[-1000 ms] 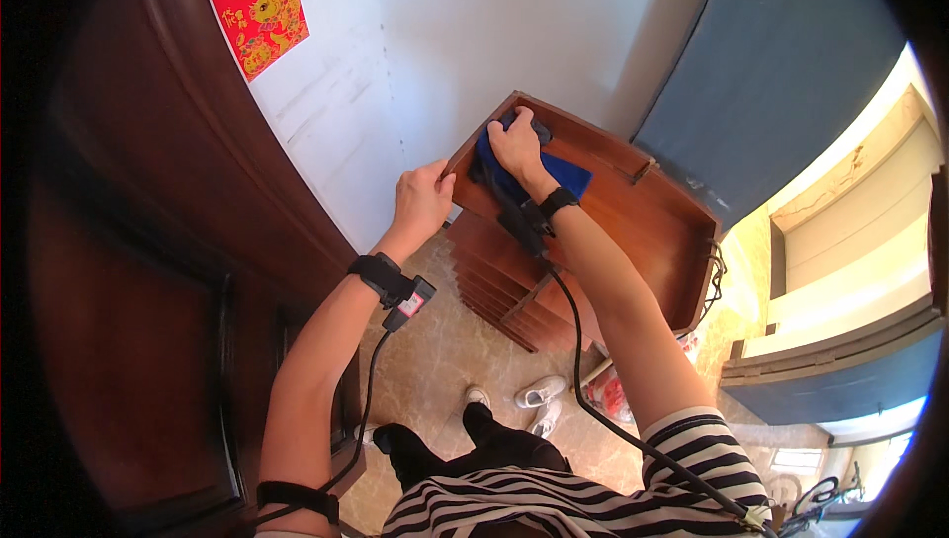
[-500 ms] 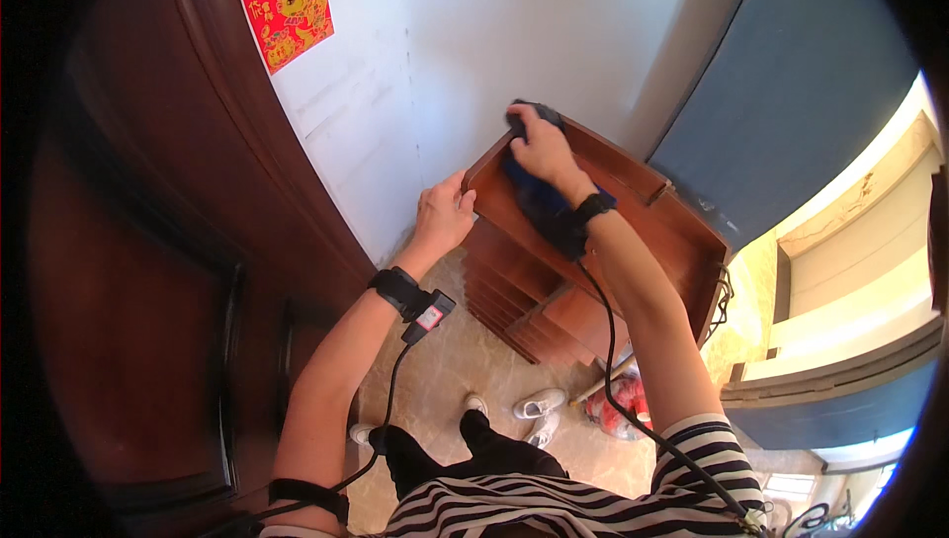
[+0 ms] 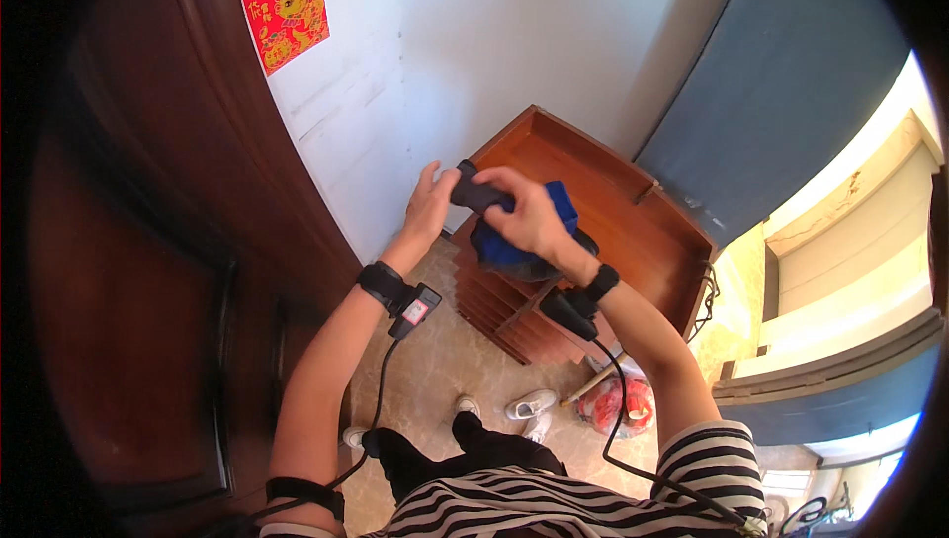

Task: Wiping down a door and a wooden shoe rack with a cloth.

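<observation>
My right hand (image 3: 534, 217) is closed on a blue and black cloth (image 3: 563, 204). Its black end (image 3: 481, 192) points left, and the blue part hangs below my palm at the near edge of a brown wooden cabinet (image 3: 593, 182). Beside that black end is my left hand (image 3: 427, 210), its fingers stretched out. Its thumb is close to the cloth; whether they touch is hard to tell. The cabinet has a raised rim round its top and several slatted shelves (image 3: 484, 291) below. Part of its left corner is hidden by my hands and the cloth.
A dark wooden door (image 3: 129, 271) rises on the left, and a white wall (image 3: 554, 34) stands behind the cabinet. A blue-grey panel (image 3: 781, 74) is at the right. White shoes (image 3: 532, 405) and a red bag (image 3: 615, 408) are on the floor. Cables run from both wrists.
My right hand has brought the cloth from the cabinet's far left corner back toward me. My left hand has shifted slightly left and up, its fingers now straighter and off the cabinet's edge.
</observation>
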Demonstrator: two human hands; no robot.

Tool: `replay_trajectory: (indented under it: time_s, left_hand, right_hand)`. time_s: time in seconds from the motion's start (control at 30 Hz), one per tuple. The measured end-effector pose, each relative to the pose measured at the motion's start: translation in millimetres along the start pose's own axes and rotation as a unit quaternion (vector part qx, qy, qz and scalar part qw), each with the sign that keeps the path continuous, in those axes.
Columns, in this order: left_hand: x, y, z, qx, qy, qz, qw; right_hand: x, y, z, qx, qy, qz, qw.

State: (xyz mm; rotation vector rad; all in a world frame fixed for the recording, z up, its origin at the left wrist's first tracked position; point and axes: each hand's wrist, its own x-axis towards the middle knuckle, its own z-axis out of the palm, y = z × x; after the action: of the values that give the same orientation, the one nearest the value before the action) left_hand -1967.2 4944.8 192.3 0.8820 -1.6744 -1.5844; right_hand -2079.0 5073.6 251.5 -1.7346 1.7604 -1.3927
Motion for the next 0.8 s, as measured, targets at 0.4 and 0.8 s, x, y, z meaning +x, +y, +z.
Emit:
replay_trajectory:
  time_s: [0.4, 0.8]
  left_hand:
    - [0.5, 10.6, 31.6, 0.271, 0.086, 0.233, 0.93]
    - [1.4, 7.1, 38.1, 0.274, 0.108, 0.282, 0.913]
  right_hand:
    - [83.8, 98.9, -53.6, -0.632, 0.076, -0.016, 0.771]
    - [-35.1, 75.0, -114.5, -0.77, 0.079, 0.25, 0.582]
